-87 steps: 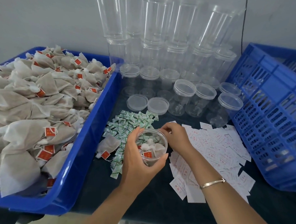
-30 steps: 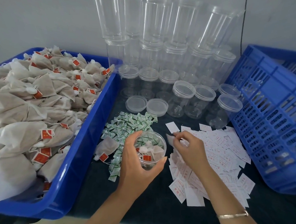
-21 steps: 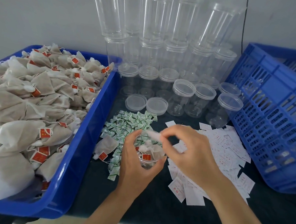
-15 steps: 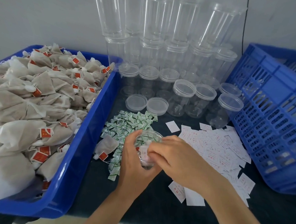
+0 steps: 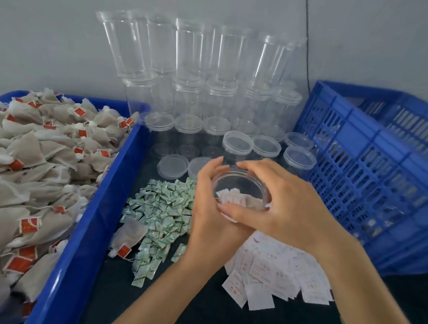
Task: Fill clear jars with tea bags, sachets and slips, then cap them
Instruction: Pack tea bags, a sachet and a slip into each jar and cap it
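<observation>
My left hand [image 5: 210, 216] grips a small clear jar [image 5: 241, 188] from the left side, above the dark table. My right hand [image 5: 287, 210] curls its fingers and thumb round the jar's top rim from the right. A white slip with red print lies on top inside the jar; the contents beneath it are hidden. Green-and-white sachets [image 5: 161, 208] lie in a pile left of my hands. White slips [image 5: 271, 269] are spread under my right forearm. Tea bags [image 5: 34, 164] with red tags fill the blue tray [image 5: 98, 217] on the left.
Two loose clear lids [image 5: 172, 165] lie behind the sachets. Capped empty jars [image 5: 238, 145] stand behind my hands, with tall stacks of clear jars [image 5: 188, 61] against the wall. A blue slotted crate [image 5: 371, 170] stands at the right. One stray tea bag [image 5: 127, 236] lies beside the tray.
My right hand picked a slip from the pile and put it into the jar. It now wraps round the jar's rim. The left hand has kept hold of the jar throughout.
</observation>
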### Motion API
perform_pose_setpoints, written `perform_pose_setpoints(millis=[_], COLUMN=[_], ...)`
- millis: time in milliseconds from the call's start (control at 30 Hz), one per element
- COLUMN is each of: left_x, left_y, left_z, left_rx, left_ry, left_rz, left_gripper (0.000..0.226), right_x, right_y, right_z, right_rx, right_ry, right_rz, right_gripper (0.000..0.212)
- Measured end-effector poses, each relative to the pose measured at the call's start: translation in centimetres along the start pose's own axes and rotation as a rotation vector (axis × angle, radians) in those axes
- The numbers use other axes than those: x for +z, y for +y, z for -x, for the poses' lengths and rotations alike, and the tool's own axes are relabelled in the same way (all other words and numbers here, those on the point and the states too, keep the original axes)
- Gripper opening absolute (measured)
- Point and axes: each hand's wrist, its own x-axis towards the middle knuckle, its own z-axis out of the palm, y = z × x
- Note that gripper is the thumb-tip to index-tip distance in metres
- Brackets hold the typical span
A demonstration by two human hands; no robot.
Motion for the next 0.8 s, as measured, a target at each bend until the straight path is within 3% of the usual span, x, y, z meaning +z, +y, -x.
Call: perform_pose_setpoints(millis=[167,233,333,533,600,667,733,800], left_x=[5.0,7.5,11.0,15.9,17.0,18.1,19.5,20.9], left_y=[3.5,4.5,6.9,11.3,11.4,10.7,9.8,9.0], left_z=[-3.5,-4.5,-6.3,-12.3,-13.8,-14.7,-15.0,-14.7], left_rx=[0.153,0.205,0.251,0.230,0.188,0.158,0.153,0.152], left_ry=[-0.138,-0.181,-0.240,-0.539,-0.588,-0.610,-0.683,-0.842], left_rz=[0.067,0.099,0.125,0.054,-0.055,-0.116,-0.156,-0.268], left_gripper=[0.097,0.099,0.099,0.105,0.091,0.059,0.028,0.025], right_x=[-8.1,-11.0,-15.0,-22.1,-24.2,-25.5,-25.4,-24.1], right_y=[2.2,3.0,4.1,9.2,12.2,15.1,17.4,19.5], right_z=[-0.2,-0.1,-0.1,-0.5,-0.6,-1.0,-1.9,-2.8], right_rx=[0.130,0.183,0.249,0.371,0.447,0.542,0.620,0.656], right_ry=[-0.076,-0.102,0.003,0.160,0.279,0.344,0.300,0.140], right_rz=[0.062,0.145,0.233,0.303,0.317,0.338,0.359,0.362], right_gripper=[0.101,0.095,0.076,0.080,0.077,0.076,0.079,0.076])
